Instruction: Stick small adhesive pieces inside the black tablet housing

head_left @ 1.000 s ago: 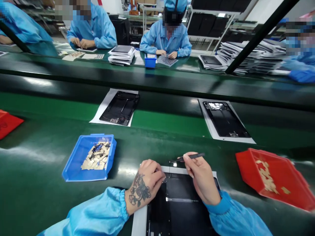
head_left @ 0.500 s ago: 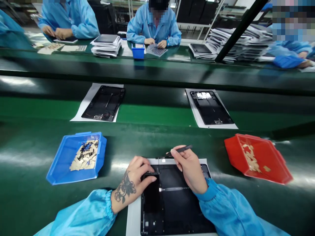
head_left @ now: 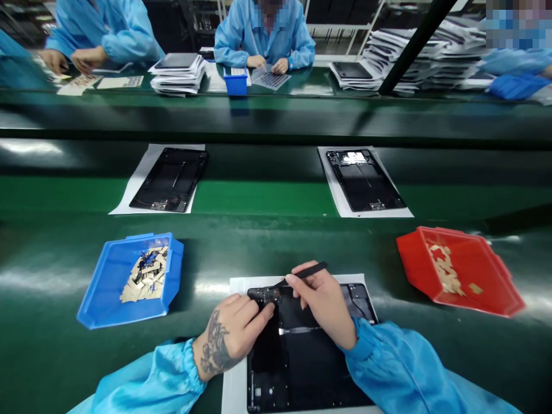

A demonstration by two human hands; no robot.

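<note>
Both hands meet at the far end of a black panel [head_left: 302, 356] lying lengthwise away from the person on a white sheet [head_left: 235, 385]. The left hand [head_left: 235, 333] presses a small part there; the right hand [head_left: 321, 302] pinches black tweezers [head_left: 308, 271]. Green worktop [head_left: 267, 247], blue tray [head_left: 107, 287] left, red tray [head_left: 495, 282] right.

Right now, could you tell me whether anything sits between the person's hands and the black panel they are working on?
Nothing visible does. The left hand rests directly on the black panel, and the right hand holds a thin black tool over its top edge.
</note>
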